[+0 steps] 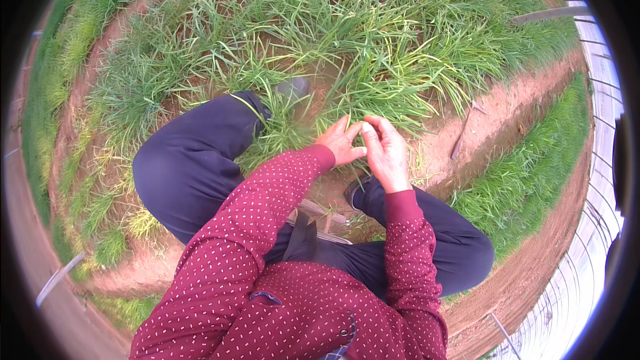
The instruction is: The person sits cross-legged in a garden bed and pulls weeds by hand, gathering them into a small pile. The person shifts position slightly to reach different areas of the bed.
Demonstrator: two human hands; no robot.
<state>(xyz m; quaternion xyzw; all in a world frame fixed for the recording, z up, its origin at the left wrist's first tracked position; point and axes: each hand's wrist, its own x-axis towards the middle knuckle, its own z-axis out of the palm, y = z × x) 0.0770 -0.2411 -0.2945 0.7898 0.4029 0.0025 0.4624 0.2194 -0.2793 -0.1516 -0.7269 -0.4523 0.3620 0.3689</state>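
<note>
Both bare hands meet in front of me, low over the green grass-like plants (390, 80). My left hand (341, 142) has its fingers stretched towards the right one, its thumb apart below them. Thumb and fingers of my right hand (386, 152) come together at the left fingertips. Thin green blades show around the fingers; whether either hand holds one, I cannot tell. Below the hands, between my bent legs, is bare soil with a few loose leaves.
A hand tool with a thin handle (459, 141) lies on the soil ridge (440, 152) to the right. A dark shoe (294, 89) stands among the plants. Wooden seat parts (320, 210) show between my legs. Curved strips (550, 14) and ribbed sheeting (602, 80) are at the right rim.
</note>
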